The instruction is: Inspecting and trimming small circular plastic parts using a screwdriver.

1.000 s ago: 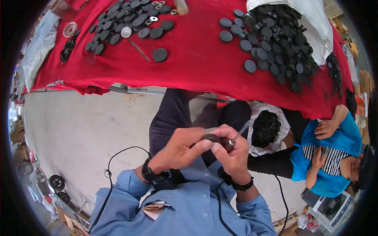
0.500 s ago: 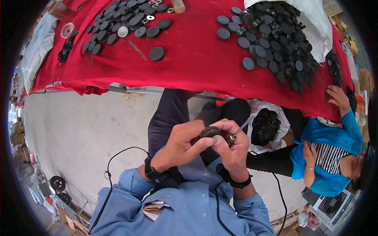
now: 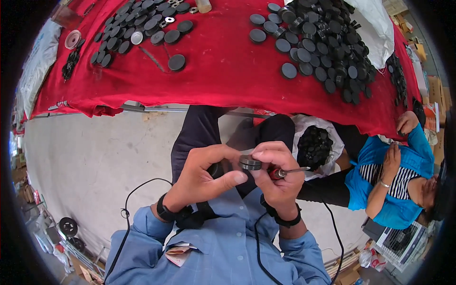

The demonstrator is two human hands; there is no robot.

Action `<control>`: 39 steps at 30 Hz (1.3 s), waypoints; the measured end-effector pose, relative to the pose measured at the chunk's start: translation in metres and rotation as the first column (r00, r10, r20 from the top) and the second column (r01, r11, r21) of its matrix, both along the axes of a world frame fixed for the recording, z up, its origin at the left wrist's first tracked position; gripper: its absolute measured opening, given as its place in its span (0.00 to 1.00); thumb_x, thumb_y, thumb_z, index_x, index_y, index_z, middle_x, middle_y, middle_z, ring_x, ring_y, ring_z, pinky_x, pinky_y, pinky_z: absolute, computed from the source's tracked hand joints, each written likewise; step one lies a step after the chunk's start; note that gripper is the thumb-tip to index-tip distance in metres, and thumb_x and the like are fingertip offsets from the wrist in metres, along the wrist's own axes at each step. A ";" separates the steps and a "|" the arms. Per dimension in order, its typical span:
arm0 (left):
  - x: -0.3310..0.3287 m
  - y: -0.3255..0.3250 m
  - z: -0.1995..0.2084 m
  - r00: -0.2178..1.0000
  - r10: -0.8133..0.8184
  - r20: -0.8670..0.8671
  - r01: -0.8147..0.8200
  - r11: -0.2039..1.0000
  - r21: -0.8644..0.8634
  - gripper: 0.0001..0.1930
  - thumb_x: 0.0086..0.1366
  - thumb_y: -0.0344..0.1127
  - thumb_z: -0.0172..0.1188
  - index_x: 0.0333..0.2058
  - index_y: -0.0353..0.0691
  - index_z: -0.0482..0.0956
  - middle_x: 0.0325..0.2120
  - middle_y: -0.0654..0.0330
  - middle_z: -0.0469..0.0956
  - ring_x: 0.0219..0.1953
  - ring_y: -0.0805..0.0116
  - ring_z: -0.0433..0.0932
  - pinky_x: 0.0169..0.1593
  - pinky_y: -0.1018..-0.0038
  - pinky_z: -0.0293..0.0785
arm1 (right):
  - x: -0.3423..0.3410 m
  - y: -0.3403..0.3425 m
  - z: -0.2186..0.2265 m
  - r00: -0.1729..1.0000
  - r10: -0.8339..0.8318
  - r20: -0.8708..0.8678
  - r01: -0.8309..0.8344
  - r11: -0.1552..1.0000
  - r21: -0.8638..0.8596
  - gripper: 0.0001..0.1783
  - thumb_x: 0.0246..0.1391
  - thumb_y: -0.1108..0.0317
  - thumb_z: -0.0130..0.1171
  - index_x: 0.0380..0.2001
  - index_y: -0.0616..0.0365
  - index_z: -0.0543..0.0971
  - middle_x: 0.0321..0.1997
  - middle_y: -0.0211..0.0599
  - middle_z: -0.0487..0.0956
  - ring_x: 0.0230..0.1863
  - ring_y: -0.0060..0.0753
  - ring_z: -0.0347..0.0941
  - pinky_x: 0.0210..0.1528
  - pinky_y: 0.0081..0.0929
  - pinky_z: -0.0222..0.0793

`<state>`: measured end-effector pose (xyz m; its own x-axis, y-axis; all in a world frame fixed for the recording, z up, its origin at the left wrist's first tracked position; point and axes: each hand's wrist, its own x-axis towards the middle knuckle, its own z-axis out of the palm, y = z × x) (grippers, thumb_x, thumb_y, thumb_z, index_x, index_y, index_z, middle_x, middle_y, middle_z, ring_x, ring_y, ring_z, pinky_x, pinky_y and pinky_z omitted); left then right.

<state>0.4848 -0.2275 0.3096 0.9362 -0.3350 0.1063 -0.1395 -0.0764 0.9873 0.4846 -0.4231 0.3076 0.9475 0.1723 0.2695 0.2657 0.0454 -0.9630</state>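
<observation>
In front of my lap, my right hand [image 3: 280, 178] pinches a thick black round disc [image 3: 250, 163] with a groove around its rim. The same hand keeps a screwdriver [image 3: 278, 174] tucked in its palm, its red handle mostly covered and its metal shaft pointing right. My left hand [image 3: 202, 175] is beside the disc, thumb and forefinger spread apart from it. Another dark, rounded piece [image 3: 216, 169], apparently a black disc, rests in the curled lower fingers of my left hand, partly hidden.
A red-covered table [image 3: 209, 85] stands ahead, bearing heaps of black discs [image 3: 327, 52] at right and left. Below its edge, a white sack [image 3: 337, 142] holds black parts. A co-worker in a blue top [image 3: 408, 156] sits at right. Thin black cables run from my wrists.
My left hand has drawn back left from the grooved disc. The screwdriver shaft has swung from pointing up-right to pointing right. The co-worker's hands have moved closer together.
</observation>
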 end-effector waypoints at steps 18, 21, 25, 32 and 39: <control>-0.008 -0.012 -0.001 0.879 0.151 -0.452 -0.259 0.948 -0.187 0.16 0.60 0.31 0.68 0.45 0.36 0.77 0.31 0.65 0.79 0.26 0.85 0.73 0.26 0.85 0.67 | -0.001 0.004 -0.003 0.997 -0.069 0.039 0.075 0.979 -0.188 0.18 0.45 0.83 0.66 0.42 0.60 0.78 0.42 0.40 0.77 0.28 0.16 0.71 0.26 0.14 0.65; -0.005 -0.009 -0.007 0.957 0.275 -0.089 -0.278 0.960 -0.022 0.19 0.54 0.27 0.70 0.45 0.36 0.77 0.35 0.62 0.79 0.29 0.81 0.75 0.30 0.83 0.71 | 0.001 0.000 0.000 0.991 0.000 -0.133 -0.009 0.998 -0.069 0.17 0.50 0.77 0.65 0.45 0.62 0.77 0.42 0.38 0.77 0.28 0.14 0.68 0.27 0.12 0.62; 0.000 -0.009 -0.004 0.970 0.199 0.138 -0.205 0.978 0.029 0.23 0.49 0.22 0.68 0.47 0.33 0.77 0.42 0.56 0.78 0.32 0.80 0.76 0.33 0.83 0.71 | 0.003 -0.004 0.002 0.944 0.104 -0.314 -0.109 0.994 0.001 0.19 0.55 0.72 0.63 0.50 0.66 0.75 0.41 0.33 0.75 0.29 0.10 0.65 0.30 0.11 0.60; 0.000 -0.005 0.003 0.993 0.117 -0.021 -0.117 0.993 -0.012 0.24 0.51 0.25 0.67 0.49 0.34 0.76 0.41 0.57 0.78 0.35 0.79 0.76 0.36 0.83 0.71 | 0.002 -0.007 -0.002 0.947 0.113 -0.299 -0.116 0.993 0.008 0.22 0.51 0.74 0.64 0.50 0.65 0.75 0.42 0.33 0.74 0.27 0.10 0.65 0.27 0.11 0.59; 0.001 0.003 0.002 0.979 -0.007 -0.203 -0.020 0.991 -0.131 0.22 0.56 0.31 0.66 0.50 0.35 0.77 0.39 0.62 0.78 0.36 0.81 0.75 0.38 0.83 0.71 | 0.003 -0.005 -0.002 0.993 0.089 -0.072 -0.096 0.990 -0.107 0.26 0.41 0.82 0.64 0.49 0.61 0.76 0.47 0.39 0.74 0.22 0.11 0.64 0.23 0.13 0.60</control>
